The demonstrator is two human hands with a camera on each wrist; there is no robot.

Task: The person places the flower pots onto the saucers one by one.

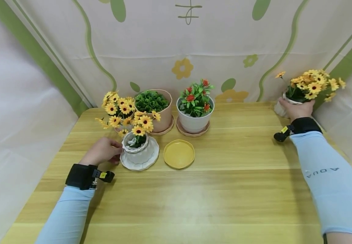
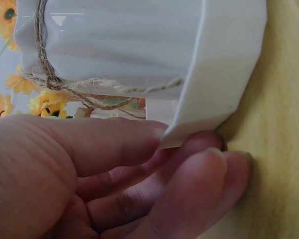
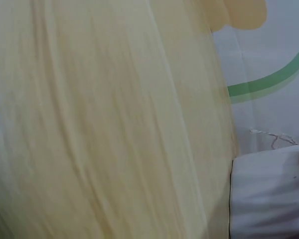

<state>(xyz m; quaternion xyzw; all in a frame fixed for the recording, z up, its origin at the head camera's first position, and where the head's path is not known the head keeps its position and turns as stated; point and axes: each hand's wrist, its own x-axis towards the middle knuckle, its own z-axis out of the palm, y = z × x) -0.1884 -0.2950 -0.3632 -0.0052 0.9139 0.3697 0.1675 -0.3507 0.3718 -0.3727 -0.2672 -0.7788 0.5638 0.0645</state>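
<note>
At the left of the table, my left hand [image 1: 104, 150] pinches the rim of a white scalloped saucer [image 1: 153, 152]. A white flowerpot [image 1: 135, 156] with yellow daisy-like flowers stands on that saucer. In the left wrist view, twine is tied round this pot, and the thumb lies on the saucer's edge with fingers beneath it. At the back right corner, my right hand [image 1: 299, 110] grips another white flowerpot [image 1: 281, 110] of yellow flowers near its rim. The right wrist view catches only that pot's side [image 3: 269, 196], with a fingertip at the frame's edge.
Behind the left pot stand another pot of yellow flowers [image 1: 112, 109] and a pink pot [image 1: 163, 118] of green leaves. A white pot [image 1: 194, 123] with red flowers sits on a pink saucer [image 1: 204, 132]. A yellow saucer [image 1: 179, 154] lies mid-table. Curtains [image 1: 151, 44] border the table.
</note>
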